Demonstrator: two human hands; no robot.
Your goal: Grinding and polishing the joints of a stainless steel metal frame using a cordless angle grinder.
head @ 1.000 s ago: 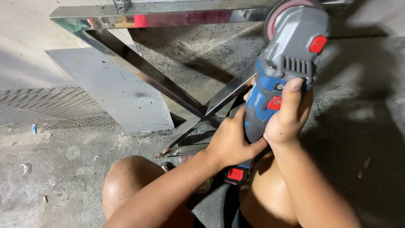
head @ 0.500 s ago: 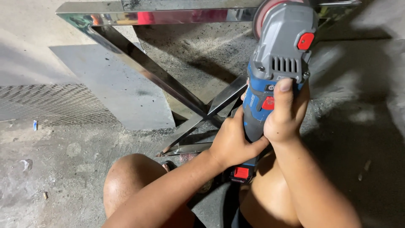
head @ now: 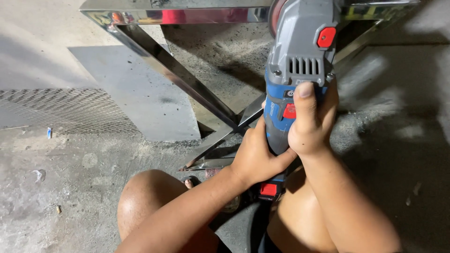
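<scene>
In the head view we are looking down at both of our hands wrapped around a blue and grey angle grinder (head: 300, 70) with red buttons. Our left hand (head: 255, 157) is gripping the lower part of the blue body from the left, its fingers curled tight around the handle. Our right hand (head: 311, 124) is clasping the body higher up, its fingers closed around the far side and the thumb lying straight along the top, just below the grey vents. The grinder is pointing away from us, its reddish disc (head: 273, 16) sitting at the top bar of a polished steel frame (head: 187, 9) that is standing on the concrete floor (head: 70, 187); whether the disc is touching the metal we cannot tell. The frame's two crossed braces (head: 187, 82) are meeting just left of our left hand. A flat grey sheet (head: 136, 93) is lying on the floor behind the braces, with wire mesh (head: 61, 110) to its left. Our bare knee (head: 150, 201) is showing below.

To work this well, we judge that we should be keeping both grips firm, holding the disc at a shallow angle, pressing lightly, and keeping our knees clear of the tool.
</scene>
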